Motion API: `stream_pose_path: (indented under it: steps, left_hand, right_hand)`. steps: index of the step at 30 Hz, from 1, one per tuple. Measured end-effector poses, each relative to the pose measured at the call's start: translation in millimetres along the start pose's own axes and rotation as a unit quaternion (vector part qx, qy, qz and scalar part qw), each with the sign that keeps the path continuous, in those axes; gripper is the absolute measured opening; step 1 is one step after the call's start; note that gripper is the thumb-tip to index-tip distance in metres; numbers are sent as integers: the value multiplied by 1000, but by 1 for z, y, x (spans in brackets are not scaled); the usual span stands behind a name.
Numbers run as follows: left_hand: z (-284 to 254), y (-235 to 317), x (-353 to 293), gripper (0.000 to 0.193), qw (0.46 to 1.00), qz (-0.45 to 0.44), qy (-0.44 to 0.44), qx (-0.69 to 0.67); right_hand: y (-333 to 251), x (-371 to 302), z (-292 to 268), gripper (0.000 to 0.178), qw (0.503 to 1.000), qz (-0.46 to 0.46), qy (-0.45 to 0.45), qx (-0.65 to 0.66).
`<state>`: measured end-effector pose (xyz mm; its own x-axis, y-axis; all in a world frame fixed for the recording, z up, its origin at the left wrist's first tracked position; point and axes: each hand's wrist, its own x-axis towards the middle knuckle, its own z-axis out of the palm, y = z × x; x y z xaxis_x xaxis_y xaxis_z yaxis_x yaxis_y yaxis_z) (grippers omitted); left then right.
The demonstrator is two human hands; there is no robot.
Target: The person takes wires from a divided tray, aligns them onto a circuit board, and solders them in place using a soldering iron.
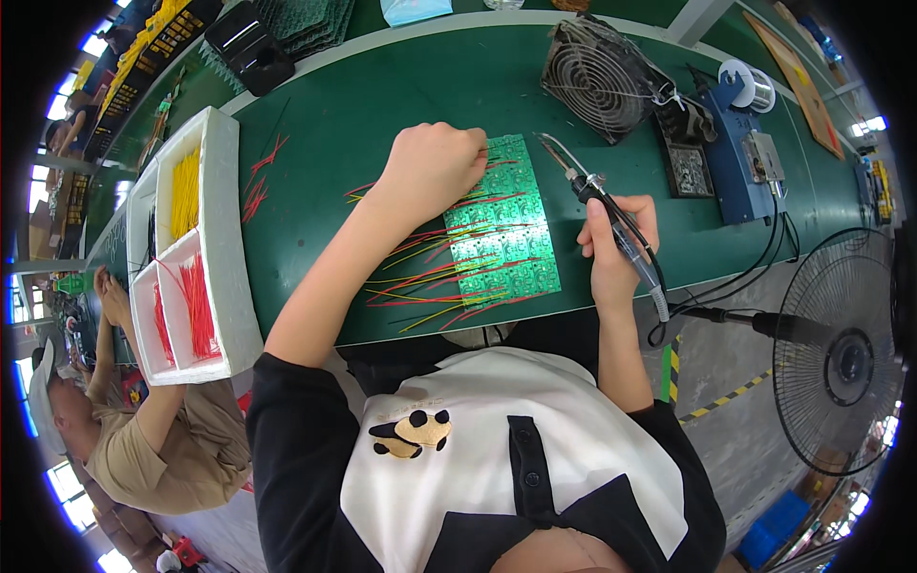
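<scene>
A green circuit board panel (511, 215) lies on the green bench in front of me. Rows of red and yellow wires (420, 279) stick out from it toward the left. My left hand (435, 164) is closed over the panel's upper left corner. Its fingertips are turned away, so what they pinch is hidden. In my right hand (616, 244) is a soldering iron (611, 224) with a thin feed tube along it, held like a pen. The iron's tip points up and left, just right of the panel's upper edge and apart from it.
A white partitioned box (246, 286) of red and yellow wires stands at the left; loose red wires (260, 186) lie beside it. Behind are a dirty fan (597, 81) and a blue solder feeder (740, 143). A black fan (845, 353) stands right; a co-worker (158, 430) sits left.
</scene>
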<state>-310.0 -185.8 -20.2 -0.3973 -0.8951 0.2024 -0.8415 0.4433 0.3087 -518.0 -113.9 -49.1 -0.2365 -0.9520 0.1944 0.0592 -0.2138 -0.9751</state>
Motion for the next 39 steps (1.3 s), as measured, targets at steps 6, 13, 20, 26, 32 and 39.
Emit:
stream_pose_path:
  steps: [6,13,20,26,32,39]
  left_hand:
    - [-2,0,5,8,995,62,-25,70]
    - [-2,-2,0,9,999,5,-30,-34]
    - [-7,-1,-1,10,998,-41,4,-48]
    - [-10,-11,-16,13,990,-66,37,-122]
    - [7,-6,-34,12,959,-167,87,-214]
    - [16,-4,-36,12,946,-184,128,-235]
  right_hand:
    - [-2,-3,0,19,999,16,-34,9]
    - [-2,-3,-2,19,1000,24,-9,-5]
    - [-2,0,-1,18,1000,-5,14,-12]
    - [-1,-7,2,19,997,39,-67,7]
    - [-2,-6,9,19,994,56,-96,9]
    - [0,-7,9,19,991,71,-111,23]
